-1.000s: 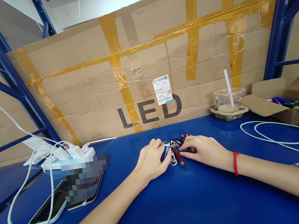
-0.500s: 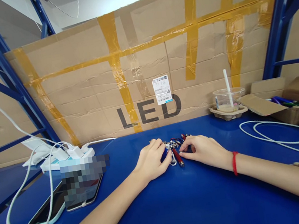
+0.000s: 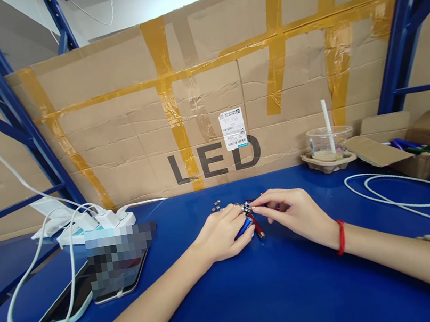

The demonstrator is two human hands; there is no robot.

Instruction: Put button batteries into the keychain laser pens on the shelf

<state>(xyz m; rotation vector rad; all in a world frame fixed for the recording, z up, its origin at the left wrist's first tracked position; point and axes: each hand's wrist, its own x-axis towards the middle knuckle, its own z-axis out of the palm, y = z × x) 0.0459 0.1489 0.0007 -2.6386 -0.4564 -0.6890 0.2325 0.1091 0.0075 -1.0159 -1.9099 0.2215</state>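
A small cluster of red and blue keychain lights with metal rings lies on the blue tabletop at the middle. My left hand rests on the table with its fingers curled round a blue light from the cluster. My right hand is raised a little, thumb and fingers pinched on the metal ring end of the cluster. Several tiny round button cells lie just behind my left hand.
A taped cardboard sheet marked LED stands behind. Left: a power strip with white cables and two phones. Right: a plastic cup with straw, white cable, open carton. Blue rack posts stand on both sides.
My right hand has lifted and drawn in, pinching the ring end. My left hand has shifted slightly toward me, uncovering the button cells behind it.
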